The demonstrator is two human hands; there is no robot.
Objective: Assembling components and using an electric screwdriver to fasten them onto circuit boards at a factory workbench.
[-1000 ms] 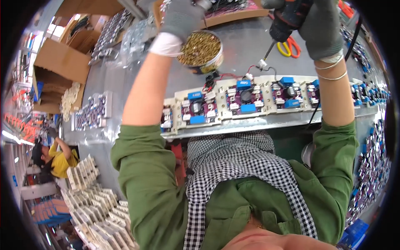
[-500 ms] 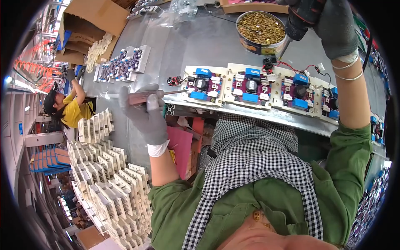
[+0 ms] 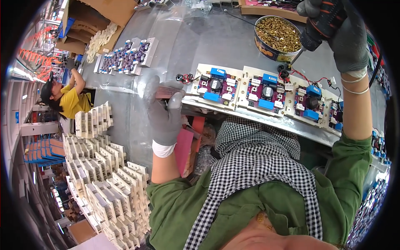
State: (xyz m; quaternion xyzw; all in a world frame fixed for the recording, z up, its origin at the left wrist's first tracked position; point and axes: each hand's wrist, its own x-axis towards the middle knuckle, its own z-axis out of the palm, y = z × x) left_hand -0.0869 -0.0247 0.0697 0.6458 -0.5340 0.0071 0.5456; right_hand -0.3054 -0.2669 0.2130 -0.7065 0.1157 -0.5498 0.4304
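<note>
- Your right hand [image 3: 348, 39], in a grey glove, is clenched around the driver [image 3: 323, 23]. The tool tilts down and to the left, and its tip stands just above the boards [image 3: 266, 89], near the red wires.
- The boards lie in a row along the counter [image 3: 200, 46] edge. The long axis of the row goes from left to right and drops a little to the right.
- Your left hand [image 3: 166, 114] is at the left end of the row. Its fingers [image 3: 175, 102] pinch the edge of the first board.
- The tin of screws [image 3: 277, 37] is just behind the boards, nearer to your right hand.
</note>
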